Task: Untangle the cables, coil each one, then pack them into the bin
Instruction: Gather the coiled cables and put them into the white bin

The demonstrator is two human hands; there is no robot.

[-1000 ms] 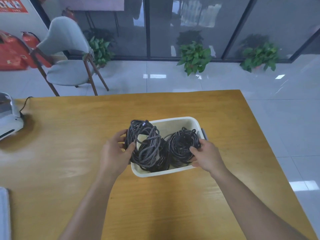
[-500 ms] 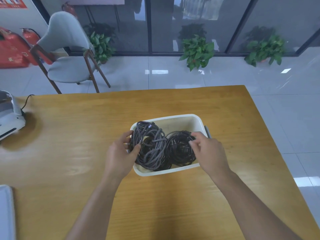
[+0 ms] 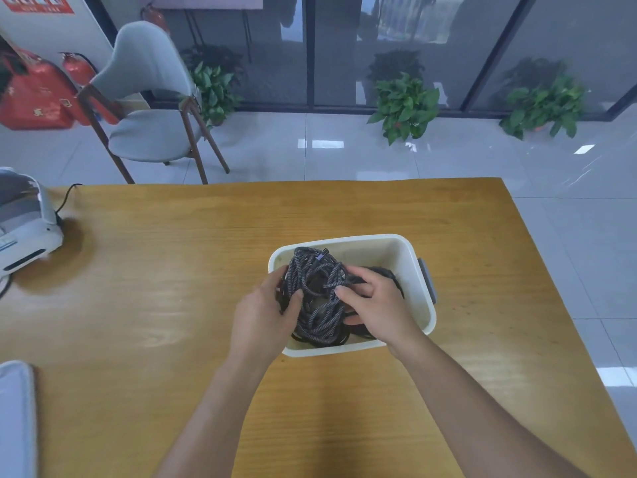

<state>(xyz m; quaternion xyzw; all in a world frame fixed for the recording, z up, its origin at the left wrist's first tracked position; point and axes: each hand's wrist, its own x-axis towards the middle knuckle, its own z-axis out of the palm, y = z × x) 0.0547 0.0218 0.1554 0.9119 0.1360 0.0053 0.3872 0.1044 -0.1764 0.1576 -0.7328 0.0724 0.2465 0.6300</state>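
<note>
Since a second ago, the right hand [image 3: 375, 305] has crossed from the black coil [image 3: 386, 272] onto the braided coil [image 3: 317, 291], joining the left hand [image 3: 265, 312]; both grip it inside the bin [image 3: 410, 270] at near right. Packing looks nearly finished.

Single head view, steeply down, seemingly close over table [image 3: 172, 270].

Bright, even daylight from the glass wall [image 3: 379, 46] ahead of me; white glare patches on the floor tiles [image 3: 324, 143] and a soft sheen on the wooden table [image 3: 155, 270]. Shadows soft, darkest under the grey device [image 3: 24, 229] at left. Wide-angle bend at edges, corners slightly soft, my forearms sharp.
</note>
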